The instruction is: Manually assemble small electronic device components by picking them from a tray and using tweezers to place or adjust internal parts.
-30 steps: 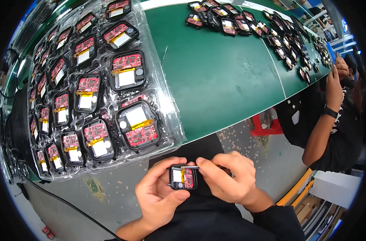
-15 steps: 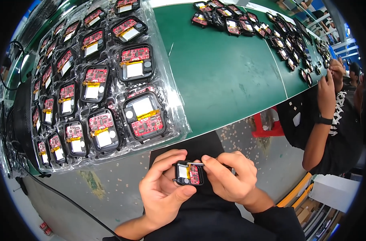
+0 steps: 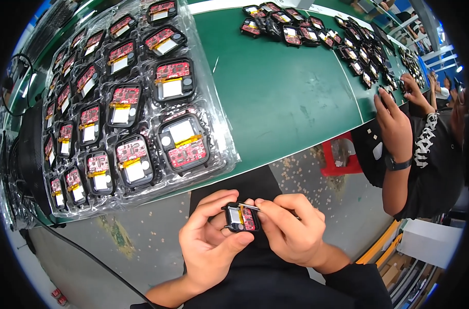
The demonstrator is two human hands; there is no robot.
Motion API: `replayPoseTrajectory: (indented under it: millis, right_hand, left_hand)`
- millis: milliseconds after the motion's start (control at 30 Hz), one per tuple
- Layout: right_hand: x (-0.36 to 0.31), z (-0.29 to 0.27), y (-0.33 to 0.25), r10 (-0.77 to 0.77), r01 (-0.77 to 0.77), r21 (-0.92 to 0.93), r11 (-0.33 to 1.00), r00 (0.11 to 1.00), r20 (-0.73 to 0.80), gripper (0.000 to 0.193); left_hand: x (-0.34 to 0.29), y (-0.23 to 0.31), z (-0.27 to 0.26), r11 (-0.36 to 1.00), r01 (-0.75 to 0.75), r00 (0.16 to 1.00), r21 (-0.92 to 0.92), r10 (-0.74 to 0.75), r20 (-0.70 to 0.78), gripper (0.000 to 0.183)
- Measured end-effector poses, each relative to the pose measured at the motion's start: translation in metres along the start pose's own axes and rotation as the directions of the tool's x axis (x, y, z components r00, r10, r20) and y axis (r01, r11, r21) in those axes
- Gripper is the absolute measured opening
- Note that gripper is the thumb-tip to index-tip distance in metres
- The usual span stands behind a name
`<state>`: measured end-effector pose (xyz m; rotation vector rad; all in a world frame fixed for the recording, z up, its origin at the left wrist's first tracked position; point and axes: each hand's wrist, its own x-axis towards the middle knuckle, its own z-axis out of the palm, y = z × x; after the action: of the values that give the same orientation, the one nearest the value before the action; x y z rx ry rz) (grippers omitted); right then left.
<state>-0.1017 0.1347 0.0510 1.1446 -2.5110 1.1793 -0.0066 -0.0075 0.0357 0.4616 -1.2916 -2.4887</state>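
Note:
Above my lap, my left hand (image 3: 209,238) grips a black smartwatch case (image 3: 243,218) by its edges, thumb along the near side and fingers round the far side. The case is tilted, its inside facing up: a red circuit board, a whitish battery and a yellow ribbon strip show. Closed in a pinch, my right hand (image 3: 292,229) holds slim metal tweezers (image 3: 249,206), whose tip lies over the far edge of the case. Whether the tip touches the strip is too small to tell. My right fingertips are close beside the case's right side.
On the green table (image 3: 280,87), a clear plastic tray (image 3: 221,139) at the left carries rows of similar watch cases. More cases (image 3: 291,35) lie heaped at the far side. A co-worker's hand (image 3: 396,126) is at the right, near a red stool (image 3: 342,164). A black cable (image 3: 90,257) hangs at lower left.
The tweezers have shifted slightly across the case's far edge, and the case has tilted a little. The co-worker's raised hands have come down and leftward to the table. My view has shifted slightly.

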Motion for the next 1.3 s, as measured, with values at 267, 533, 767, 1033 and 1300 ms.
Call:
replayPoseTrajectory:
  millis: [267,533,767,1033,1300]
  right_hand:
    - [-0.001,0.007,-0.003,-0.011,0.012,0.016,1.0,1.0,-0.019,0.028]
    - [-0.001,0.004,-0.002,-0.024,0.027,-0.074,0.997,0.999,0.047,0.03]
    - [0.005,0.001,0.009,-0.078,0.079,-0.005,0.997,0.991,0.107,0.025]
    - [0.004,0.002,0.017,-0.212,0.221,-0.077,0.972,0.971,0.113,0.026]
    - [0.001,-0.001,0.024,-0.145,0.144,0.023,0.989,0.983,0.114,0.026]
  left_hand:
    - [-0.001,0.001,-0.008,1.0,0.031,0.999,0.0,-0.031,0.007,0.058]
    - [0.002,-0.002,-0.011,0.999,0.011,1.0,0.048,-0.012,0.021,0.057]
    - [0.001,-0.002,-0.013,0.998,0.013,1.0,0.065,-0.014,0.022,0.057]
    - [0.001,-0.007,-0.016,0.997,0.052,0.999,0.048,-0.052,-0.012,0.057]
    - [0.003,-0.008,-0.011,0.996,0.055,0.998,0.064,-0.055,-0.007,0.061]
